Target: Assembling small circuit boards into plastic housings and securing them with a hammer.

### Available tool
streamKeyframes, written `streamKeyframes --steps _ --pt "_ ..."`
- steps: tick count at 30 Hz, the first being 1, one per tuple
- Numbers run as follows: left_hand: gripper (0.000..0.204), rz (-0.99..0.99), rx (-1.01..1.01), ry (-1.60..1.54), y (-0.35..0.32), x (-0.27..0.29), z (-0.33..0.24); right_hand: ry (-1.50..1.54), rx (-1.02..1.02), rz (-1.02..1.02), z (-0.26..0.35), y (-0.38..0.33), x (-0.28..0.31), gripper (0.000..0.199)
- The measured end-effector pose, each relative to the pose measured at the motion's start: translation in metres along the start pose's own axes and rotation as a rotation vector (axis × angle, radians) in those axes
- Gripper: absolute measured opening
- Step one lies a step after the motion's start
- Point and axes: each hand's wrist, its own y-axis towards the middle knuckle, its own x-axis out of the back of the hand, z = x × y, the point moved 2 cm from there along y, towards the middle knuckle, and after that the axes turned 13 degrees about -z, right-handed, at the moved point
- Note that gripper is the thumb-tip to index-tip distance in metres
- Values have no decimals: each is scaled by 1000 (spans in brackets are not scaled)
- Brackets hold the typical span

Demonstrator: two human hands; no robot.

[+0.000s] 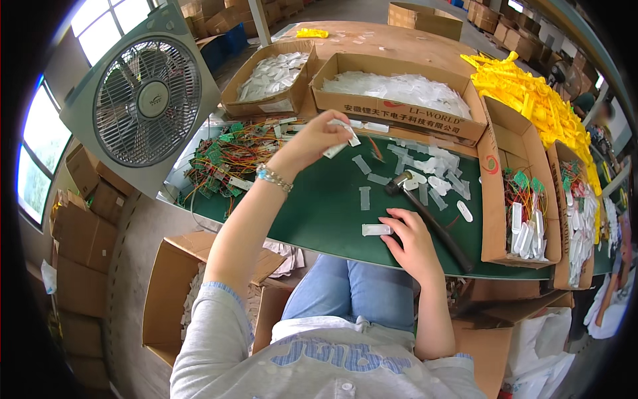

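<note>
Casing (376, 229), white, lies on the surface (309, 216) at the fingertips of the right hand (411, 241), which straddle its right end; I cannot tell whether they grip. It looks light, stiff, perhaps slick, best taken by its long sides. Farther forward and left, the left hand (318, 141) is pinched on white pieces (334, 151). Just right of the right hand lies a hammer (440, 233).

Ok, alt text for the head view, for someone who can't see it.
A person's left hand holds white plastic above a green worktable; the right hand touches a small white case. A hammer, wired circuit boards and cardboard boxes sit nearby.
</note>
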Motion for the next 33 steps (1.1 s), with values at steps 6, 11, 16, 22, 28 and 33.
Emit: streamKeyframes --steps 6,11,16,22,28,33 --pt "18 -283 -71 -608 -34 10 -20 -11 -14 8 0 -1 0 35" --pt "27 -439 -131 -395 -89 7 6 -33 12 2 2 0 -1 33" --pt "21 -427 -96 120 -134 -18 40 -19 41 23 2 0 -2 34" --pt "14 -409 -142 256 -151 -60 54 -27 20 23 6 2 2 51" --pt "9 -435 -281 504 -151 -75 49 -45 67 36 7 2 0 56" --pt "9 -464 -209 477 -151 -86 42 -77 93 55 10 2 0 51"
